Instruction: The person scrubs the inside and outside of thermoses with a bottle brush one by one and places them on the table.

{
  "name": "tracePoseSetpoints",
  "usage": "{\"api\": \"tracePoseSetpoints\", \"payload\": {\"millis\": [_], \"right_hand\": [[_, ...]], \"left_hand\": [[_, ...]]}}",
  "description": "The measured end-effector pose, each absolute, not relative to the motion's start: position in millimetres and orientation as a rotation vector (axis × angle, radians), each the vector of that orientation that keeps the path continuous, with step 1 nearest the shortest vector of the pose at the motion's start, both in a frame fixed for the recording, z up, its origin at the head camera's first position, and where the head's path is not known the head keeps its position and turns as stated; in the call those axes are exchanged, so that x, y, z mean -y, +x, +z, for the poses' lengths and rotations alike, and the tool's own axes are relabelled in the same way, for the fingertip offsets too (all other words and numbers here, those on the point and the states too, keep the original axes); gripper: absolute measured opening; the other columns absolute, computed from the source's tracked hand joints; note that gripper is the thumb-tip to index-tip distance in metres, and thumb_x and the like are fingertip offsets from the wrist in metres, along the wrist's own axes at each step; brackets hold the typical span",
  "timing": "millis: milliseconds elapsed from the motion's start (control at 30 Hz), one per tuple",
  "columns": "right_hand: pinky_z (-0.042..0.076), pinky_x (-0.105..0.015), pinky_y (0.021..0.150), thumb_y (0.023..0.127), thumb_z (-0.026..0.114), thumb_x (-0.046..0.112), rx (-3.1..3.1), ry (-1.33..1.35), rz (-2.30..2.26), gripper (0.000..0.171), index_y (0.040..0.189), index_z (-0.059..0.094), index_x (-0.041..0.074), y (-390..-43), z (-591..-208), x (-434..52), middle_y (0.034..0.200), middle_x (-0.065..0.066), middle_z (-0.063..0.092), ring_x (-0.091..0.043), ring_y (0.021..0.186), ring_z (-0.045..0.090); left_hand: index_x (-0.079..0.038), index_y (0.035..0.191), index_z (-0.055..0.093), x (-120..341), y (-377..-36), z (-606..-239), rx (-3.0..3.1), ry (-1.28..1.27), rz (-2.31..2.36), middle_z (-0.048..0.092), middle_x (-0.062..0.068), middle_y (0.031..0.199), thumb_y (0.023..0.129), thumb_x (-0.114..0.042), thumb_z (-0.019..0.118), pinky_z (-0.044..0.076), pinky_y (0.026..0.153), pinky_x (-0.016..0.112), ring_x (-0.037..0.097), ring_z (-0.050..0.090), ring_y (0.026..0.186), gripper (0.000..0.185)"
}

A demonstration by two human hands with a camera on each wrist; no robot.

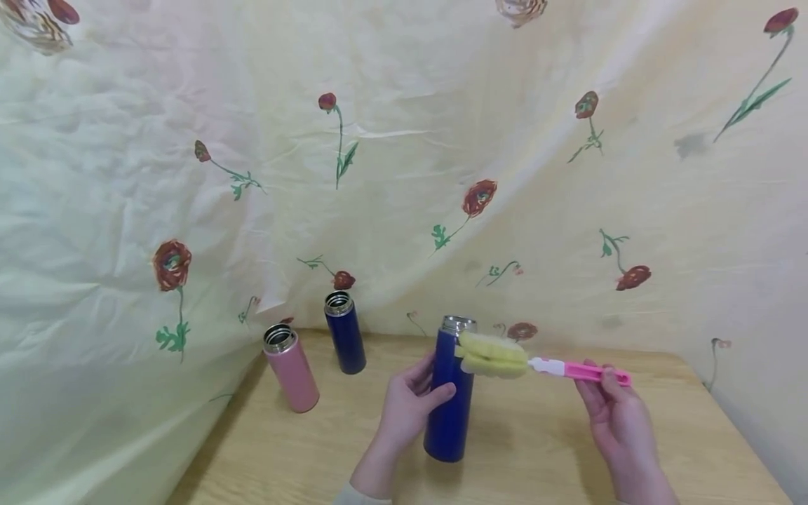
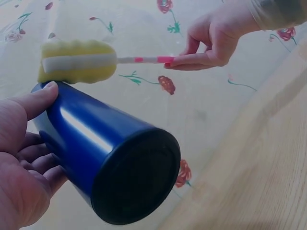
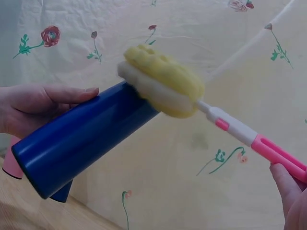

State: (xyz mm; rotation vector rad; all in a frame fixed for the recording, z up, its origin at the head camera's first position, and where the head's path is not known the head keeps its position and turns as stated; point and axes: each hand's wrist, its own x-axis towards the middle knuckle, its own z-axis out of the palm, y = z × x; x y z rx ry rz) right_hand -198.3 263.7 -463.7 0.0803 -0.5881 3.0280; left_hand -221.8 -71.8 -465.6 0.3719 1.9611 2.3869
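Two hands are closest to us, low over the wooden desk [image 1: 543, 449]. On one side, the left hand [image 1: 407, 407] wraps round the middle of a tall dark blue bottle [image 1: 449, 400]. Its fingers curl behind the bottle and its thumb lies across the front. In the head view the bottle looks like it stands straight up with its bottom on or just above the desk. I cannot tell if it touches. Its shiny silver mouth is open at the top, with no lid on it. From the left wrist view we see the bottle's dark round bottom [image 2: 134, 177] close up.

On the other side, the right hand [image 1: 615, 414] pinches the pink handle of a cleaning brush [image 1: 543, 365]. The fingers are curled tight on the end of that handle. At the far end of the brush is a fat yellow sponge head [image 1: 492, 354] with a white strip down its middle. This sponge head sits just beside the bottle's mouth, at its top edge. It is outside the bottle, not down inside it. The brush lies almost flat in the air, pointing from the right hand toward the bottle.

Further back on the desk stand two more bottles with open silver mouths. One is a pink bottle [image 1: 290, 368] and one is a smaller blue bottle [image 1: 344, 333], near each other. A pale yellow cloth with red flowers [image 1: 404, 175] hangs behind everything.
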Motion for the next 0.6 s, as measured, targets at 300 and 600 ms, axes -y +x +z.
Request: {"api": "tracePoseSetpoints", "payload": {"millis": [300, 600], "right_hand": [[0.055, -0.034, 0.103, 0.113, 0.046, 0.004, 0.756, 0.165, 3.002, 0.009, 0.117, 0.053, -0.001, -201.9, -470.6, -260.7, 0.114, -0.019, 0.071, -0.030, 0.108, 0.076], [0.057, -0.035, 0.101, 0.113, 0.044, 0.003, 0.997, 0.209, 2.987, 0.016, 0.111, 0.060, -0.002, -203.1, -472.8, -264.3, 0.115, -0.017, 0.073, -0.027, 0.110, 0.076]], "left_hand": [[0.001, 0.158, 0.048, 76.9, -223.7, -464.4, -1.894, 0.308, 2.463, 0.056, 0.022, 0.154, 0.097, -0.022, 0.082, 0.048, 0.114, 0.047, 0.038, 0.056, 0.140, 0.073], [0.008, 0.156, 0.045, 78.9, -222.1, -463.0, -1.888, 0.309, 2.512, 0.052, 0.026, 0.156, 0.099, -0.019, 0.080, 0.047, 0.115, 0.047, 0.041, 0.054, 0.142, 0.072]]}}
